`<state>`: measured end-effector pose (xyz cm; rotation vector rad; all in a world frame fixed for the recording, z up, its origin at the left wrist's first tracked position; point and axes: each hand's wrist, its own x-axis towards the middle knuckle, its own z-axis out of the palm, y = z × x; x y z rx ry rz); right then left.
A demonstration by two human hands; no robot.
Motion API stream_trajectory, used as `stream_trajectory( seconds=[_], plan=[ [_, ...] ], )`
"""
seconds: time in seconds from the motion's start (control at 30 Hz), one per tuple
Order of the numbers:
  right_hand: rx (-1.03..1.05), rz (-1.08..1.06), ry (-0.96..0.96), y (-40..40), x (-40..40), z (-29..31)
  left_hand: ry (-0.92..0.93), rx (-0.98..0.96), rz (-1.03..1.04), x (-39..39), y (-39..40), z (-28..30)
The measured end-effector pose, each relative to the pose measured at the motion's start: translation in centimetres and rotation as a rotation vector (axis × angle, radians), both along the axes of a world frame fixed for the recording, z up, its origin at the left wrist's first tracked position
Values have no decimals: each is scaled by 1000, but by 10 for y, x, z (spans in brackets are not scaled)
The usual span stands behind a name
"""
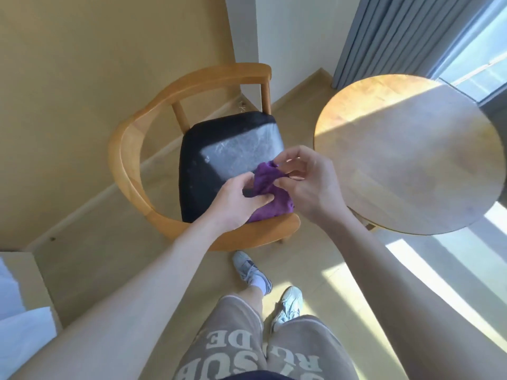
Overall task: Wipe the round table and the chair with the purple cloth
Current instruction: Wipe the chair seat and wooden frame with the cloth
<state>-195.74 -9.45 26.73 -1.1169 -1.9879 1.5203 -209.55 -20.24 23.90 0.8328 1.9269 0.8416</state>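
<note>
The purple cloth [267, 192] is bunched up between both hands, held above the front of the chair. My left hand [236, 200] grips its lower left part with curled fingers. My right hand [304, 182] pinches its upper edge between thumb and fingers. The wooden chair [131, 144] has a curved back rail and a black seat [219, 149] with pale smears on it. The round wooden table [408, 154] stands to the right of the chair, half in sunlight.
A beige wall runs behind the chair at the left. Grey curtains [397, 31] and a window fill the top right. My legs and pale sneakers [252, 270] stand on the light floor just in front of the chair. White bedding [16, 325] sits at the bottom left.
</note>
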Motion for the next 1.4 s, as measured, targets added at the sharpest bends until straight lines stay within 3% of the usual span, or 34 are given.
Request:
stream_trajectory(
  seconds=[0.13, 0.3, 0.4, 0.53, 0.67, 0.77, 0.9, 1.07, 1.23, 1.3, 1.4],
  plan=[
    [17, -64, 22, -19, 33, 19, 23, 52, -84, 25, -16, 32],
    [96, -128, -80, -43, 65, 20, 183, 147, -122, 29, -34, 59],
    [72, -205, -135, -58, 63, 5, 104, 140, -110, 16, -34, 55],
    [-3, -403, -272, -63, 28, -61, 124, 6, -218, -10, -28, -15],
    [-79, -499, -544, -71, -8, -157, 347, -211, -466, -29, -39, -114],
    [-6, -631, -702, -94, -26, -197, 499, -369, -643, -40, -62, -154],
    [16, -689, -614, -108, -36, -215, 546, -275, -745, -52, -73, -167],
    [-26, -802, -494, -80, -32, -229, 514, -364, -781, -66, -59, -173],
    [17, -918, -553, -51, -35, -234, 782, -158, -745, -70, -73, -188],
    [93, -890, -659, -54, -41, -231, 788, -83, -736, -70, -74, -192],
    [411, -538, -861, -71, -51, -230, 779, -45, -711, -71, -76, -194]
  ],
)
